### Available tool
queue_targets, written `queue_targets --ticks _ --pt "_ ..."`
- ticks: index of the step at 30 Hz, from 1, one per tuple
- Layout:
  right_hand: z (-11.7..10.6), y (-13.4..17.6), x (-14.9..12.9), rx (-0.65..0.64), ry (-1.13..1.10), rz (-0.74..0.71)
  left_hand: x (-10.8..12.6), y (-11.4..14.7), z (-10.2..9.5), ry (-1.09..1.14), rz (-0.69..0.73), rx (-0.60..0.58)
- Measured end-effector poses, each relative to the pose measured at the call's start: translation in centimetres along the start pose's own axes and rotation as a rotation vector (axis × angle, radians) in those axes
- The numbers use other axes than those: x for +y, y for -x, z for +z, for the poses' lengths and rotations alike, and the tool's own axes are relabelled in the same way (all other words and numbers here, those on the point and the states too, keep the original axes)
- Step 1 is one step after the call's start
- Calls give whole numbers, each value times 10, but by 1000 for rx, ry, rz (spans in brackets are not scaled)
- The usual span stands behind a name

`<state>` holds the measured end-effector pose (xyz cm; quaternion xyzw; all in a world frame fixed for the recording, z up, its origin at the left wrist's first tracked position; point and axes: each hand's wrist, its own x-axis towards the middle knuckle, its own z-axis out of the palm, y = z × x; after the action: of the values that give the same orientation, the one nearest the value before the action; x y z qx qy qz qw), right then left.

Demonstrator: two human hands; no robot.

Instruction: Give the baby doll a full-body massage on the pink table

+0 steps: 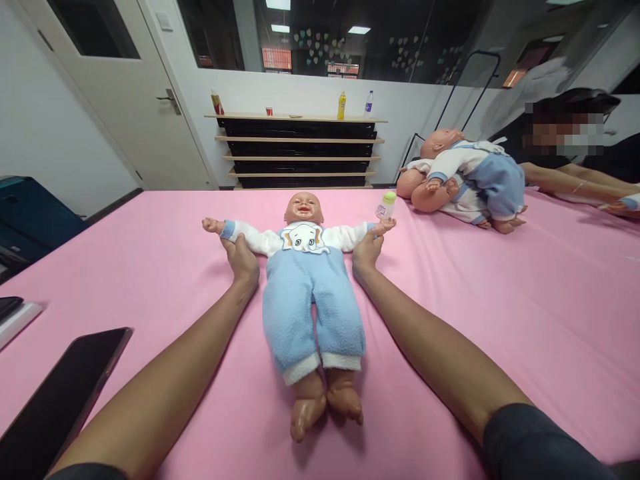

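Observation:
A baby doll (313, 293) in blue trousers and a white top with an elephant bib lies on its back on the pink sheet (200, 373), feet toward me. Both its arms stretch out sideways. My left hand (243, 259) is closed around the doll's sleeve near the wrist on the left side. On the other side my right hand (367, 252) grips the opposite sleeve near its cuff. My fingers are partly hidden behind the sleeves. Just beyond the doll's hand on the right stands a small bottle (386, 205) with a green cap.
More dolls (470, 173) lie piled at the right back, near another person's arm (575, 187). A dark phone (70, 387) rests at the left front. Behind the table, a shelf stack (300, 140) holds several drinks. A dark blue case (37, 213) stands at the left.

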<state>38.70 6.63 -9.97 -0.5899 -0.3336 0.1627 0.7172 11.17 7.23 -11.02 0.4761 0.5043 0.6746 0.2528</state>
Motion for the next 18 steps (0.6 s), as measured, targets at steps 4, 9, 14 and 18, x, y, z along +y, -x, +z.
queue_targets --ticks 4,9,14,18 --pt "1 4 -3 -111 -41 -92 0 2 5 -36 91 -73" --pt "9 22 -15 -564 -78 -232 4 8 11 -196 204 -311" --pt "13 26 -15 -702 0 -249 5 8 14 -358 240 -491" --pt "19 30 -12 -715 87 -403 8 10 18 -429 257 -558"
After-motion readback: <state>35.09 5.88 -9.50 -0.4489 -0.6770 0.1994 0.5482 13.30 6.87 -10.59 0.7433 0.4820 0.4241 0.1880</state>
